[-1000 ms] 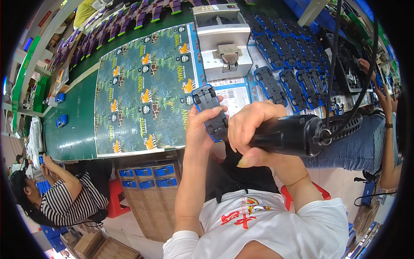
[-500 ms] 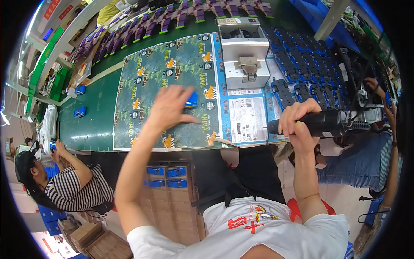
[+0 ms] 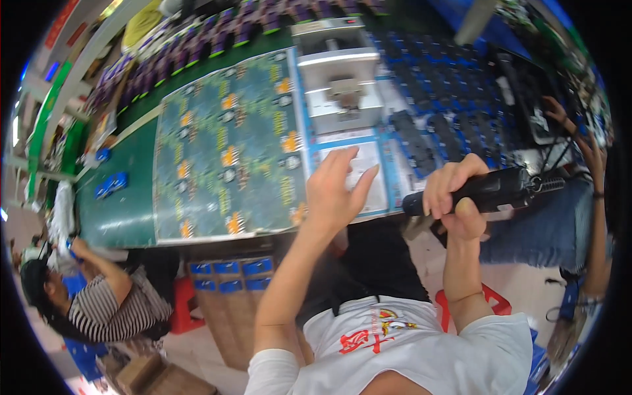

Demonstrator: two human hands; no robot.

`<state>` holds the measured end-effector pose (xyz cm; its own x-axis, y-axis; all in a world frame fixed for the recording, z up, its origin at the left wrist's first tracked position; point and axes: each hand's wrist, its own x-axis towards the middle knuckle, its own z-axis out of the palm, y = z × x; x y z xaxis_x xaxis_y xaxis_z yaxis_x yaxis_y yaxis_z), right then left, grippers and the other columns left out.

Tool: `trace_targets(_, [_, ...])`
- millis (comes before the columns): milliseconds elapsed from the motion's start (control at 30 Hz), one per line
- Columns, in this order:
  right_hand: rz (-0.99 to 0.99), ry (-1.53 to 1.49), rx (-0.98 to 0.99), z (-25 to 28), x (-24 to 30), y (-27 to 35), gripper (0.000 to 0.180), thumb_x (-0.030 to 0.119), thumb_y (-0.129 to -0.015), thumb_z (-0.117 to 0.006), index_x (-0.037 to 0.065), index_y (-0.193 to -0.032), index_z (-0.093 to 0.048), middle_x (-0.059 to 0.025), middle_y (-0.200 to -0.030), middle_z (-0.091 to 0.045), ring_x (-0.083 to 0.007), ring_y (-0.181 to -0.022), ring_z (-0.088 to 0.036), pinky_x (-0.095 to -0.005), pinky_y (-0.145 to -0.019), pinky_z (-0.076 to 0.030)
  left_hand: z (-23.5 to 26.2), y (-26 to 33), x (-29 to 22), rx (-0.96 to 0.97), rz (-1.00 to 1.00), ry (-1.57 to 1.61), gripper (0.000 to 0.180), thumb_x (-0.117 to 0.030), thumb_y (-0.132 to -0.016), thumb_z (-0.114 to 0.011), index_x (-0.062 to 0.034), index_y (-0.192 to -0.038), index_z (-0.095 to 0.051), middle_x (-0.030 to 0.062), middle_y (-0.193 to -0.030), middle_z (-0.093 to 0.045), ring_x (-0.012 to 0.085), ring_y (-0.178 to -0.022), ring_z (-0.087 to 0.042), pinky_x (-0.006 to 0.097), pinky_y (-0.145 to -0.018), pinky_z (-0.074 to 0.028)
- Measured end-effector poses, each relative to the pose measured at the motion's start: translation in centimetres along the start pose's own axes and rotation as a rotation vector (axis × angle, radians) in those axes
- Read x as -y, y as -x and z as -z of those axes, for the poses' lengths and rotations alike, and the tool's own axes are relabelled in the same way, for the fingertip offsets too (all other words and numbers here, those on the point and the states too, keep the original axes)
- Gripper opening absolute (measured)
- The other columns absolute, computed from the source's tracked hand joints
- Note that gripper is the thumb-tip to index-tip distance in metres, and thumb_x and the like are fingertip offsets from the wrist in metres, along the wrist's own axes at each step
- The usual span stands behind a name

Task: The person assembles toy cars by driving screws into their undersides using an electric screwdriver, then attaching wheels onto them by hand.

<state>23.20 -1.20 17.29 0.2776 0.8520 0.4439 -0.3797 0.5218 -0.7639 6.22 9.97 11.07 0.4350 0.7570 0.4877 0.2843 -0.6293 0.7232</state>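
Observation:
My right hand (image 3: 457,197) is wrapped round a black electric screwdriver (image 3: 497,189), held level above the table's front edge, its narrow end pointing left. Empty and with fingers apart, my left hand (image 3: 339,187) is over the white printed sheet (image 3: 370,172) at the table's front. Behind it stands a grey metal machine (image 3: 343,99). To the right, rows of toy car chassis (image 3: 416,141), black with blue edges, lie on the table. Blue toy cars (image 3: 110,185) sit on the green surface at the far left, blurred.
A dark green patterned sheet (image 3: 227,148) covers the middle of the table. Purple parts (image 3: 214,39) line the back. Below the edge, a carton (image 3: 224,316) bears several blue pieces. One person (image 3: 118,296) works at left; another person's arm (image 3: 596,164) shows at right.
My left hand has moved right, off a blue toy car on the patterned sheet. That spot is bare now, and more blue shows at the far left. The view has shifted; my right hand keeps its grip.

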Motion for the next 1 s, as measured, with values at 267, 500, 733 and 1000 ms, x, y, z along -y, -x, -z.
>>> trace_targets(267, [0.096,0.108,-0.044,2.0,4.4,2.0,0.038,0.027,-0.083,-0.078,0.004,-0.092,-0.049,-0.0043,-0.063,-0.052,-0.0139,-0.051,-0.052,-0.0282,-0.049,-0.048,-8.9,-6.1,-3.7,0.18,0.347,-0.276,0.063,-0.056,-0.075,-0.075,0.0041,-0.091,-0.063,0.0236,-0.082,-0.07,0.0386,-0.078,-0.07,0.046,-0.069,-0.053])
trace_targets(500, [0.206,-0.016,-0.025,2.3,5.7,-1.2,0.035,0.022,-0.085,-0.076,0.004,-0.094,-0.047,-0.006,-0.064,-0.05,-0.0151,-0.052,-0.051,-0.0308,-0.051,-0.049,-8.3,-3.7,-4.3,-0.008,0.561,0.728,0.051,-0.02,-0.077,-0.083,0.0016,-0.111,-0.052,0.0146,-0.094,-0.068,0.0204,-0.081,-0.068,0.033,-0.075,-0.056])
trace_targets(733, [0.428,-0.041,-0.081,-3.3,1.4,-10.0,0.019,0.005,-0.083,-0.077,0.002,-0.095,-0.062,-0.005,-0.074,-0.065,-0.0099,-0.061,-0.064,-0.0241,-0.058,-0.053,1.3,1.2,-0.7,-0.28,0.847,1.227,0.037,-0.036,-0.102,-0.049,-0.0029,-0.116,-0.056,0.015,-0.098,-0.067,0.0263,-0.078,-0.069,0.04,-0.067,-0.062])
trace_targets(1000, [0.518,0.501,-0.024,-5.6,-5.1,-14.6,0.015,0.007,-0.081,-0.081,0.003,-0.078,-0.067,0.0015,-0.065,-0.062,-0.0041,-0.053,-0.056,-0.0182,-0.05,-0.043,2.4,2.3,1.4,-0.132,0.692,1.147,0.026,-0.021,-0.098,-0.06,-0.0007,-0.113,-0.054,0.0159,-0.096,-0.068,0.0241,-0.075,-0.071,0.037,-0.063,-0.063])
